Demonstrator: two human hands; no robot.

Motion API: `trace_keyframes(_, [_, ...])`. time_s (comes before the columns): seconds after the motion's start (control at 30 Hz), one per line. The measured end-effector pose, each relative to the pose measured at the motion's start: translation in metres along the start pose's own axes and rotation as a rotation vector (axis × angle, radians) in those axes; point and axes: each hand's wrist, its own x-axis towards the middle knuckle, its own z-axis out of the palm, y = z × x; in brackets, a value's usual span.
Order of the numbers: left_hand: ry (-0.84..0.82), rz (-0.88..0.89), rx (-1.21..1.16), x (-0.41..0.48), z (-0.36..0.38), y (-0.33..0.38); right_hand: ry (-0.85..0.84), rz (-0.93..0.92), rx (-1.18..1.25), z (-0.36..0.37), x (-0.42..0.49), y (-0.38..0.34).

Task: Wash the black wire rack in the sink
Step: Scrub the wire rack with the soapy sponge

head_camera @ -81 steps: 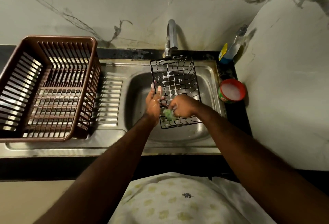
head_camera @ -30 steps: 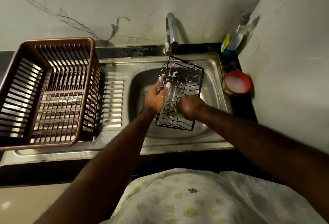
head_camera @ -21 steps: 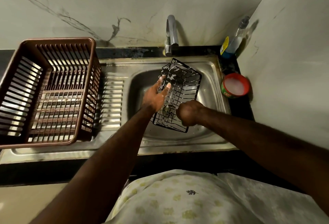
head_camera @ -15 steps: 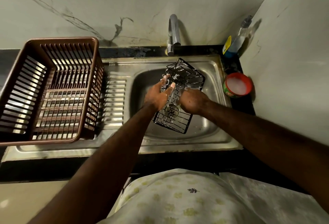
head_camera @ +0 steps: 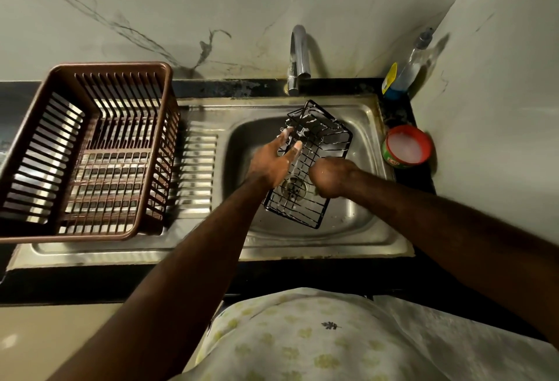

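Suds [head_camera: 306,130] streaked the black wire rack [head_camera: 328,141], tilted in the sink [head_camera: 302,243]. Spread left hand [head_camera: 272,164] fingers braced its side, probably steadying it. Just beside them, the right hand [head_camera: 329,178] curled shut, perhaps scrubbing; whether it held anything I could not tell.

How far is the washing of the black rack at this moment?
Looks done: soaping, white suds cling to the rack. In hand: left hand steadies it in the sink, curled right hand works its wires. Left: rinsing; no water runs from the tap.
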Motion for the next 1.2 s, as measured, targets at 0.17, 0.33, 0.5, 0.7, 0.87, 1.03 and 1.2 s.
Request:
trace_keyframes(0.17, [-0.048, 0.033, 0.111, 0.001, 0.003, 0.005, 0.267, -0.016, -0.028, -0.007, 0.008, 0.005])
trace_keyframes(0.33, [-0.047, 0.056, 0.1, 0.0, -0.002, 0.008, 0.173, 0.065, -0.036, 0.021, 0.007, 0.013])
trace_keyframes(0.5, [-0.059, 0.022, 0.164, -0.004, 0.0, 0.0, 0.029, 0.146, -0.069, 0.019, 0.009, -0.004])
trace_keyframes(0.7, [-0.06, 0.011, 0.215, -0.001, 0.004, -0.001, 0.2, 0.198, -0.082, -0.003, 0.024, 0.005])
trace_keyframes(0.87, [-0.072, 0.057, 0.176, -0.003, 0.0, -0.004, 0.262, 0.175, -0.097, -0.005, 0.026, 0.016])
trace_keyframes(1.03, [-0.093, 0.06, 0.197, 0.0, -0.007, -0.01, 0.153, 0.155, -0.025, 0.018, 0.02, 0.024])
trace_keyframes(1.2, [-0.073, 0.012, 0.226, -0.001, -0.004, -0.015, 0.084, 0.179, -0.022, 0.015, 0.02, 0.019])
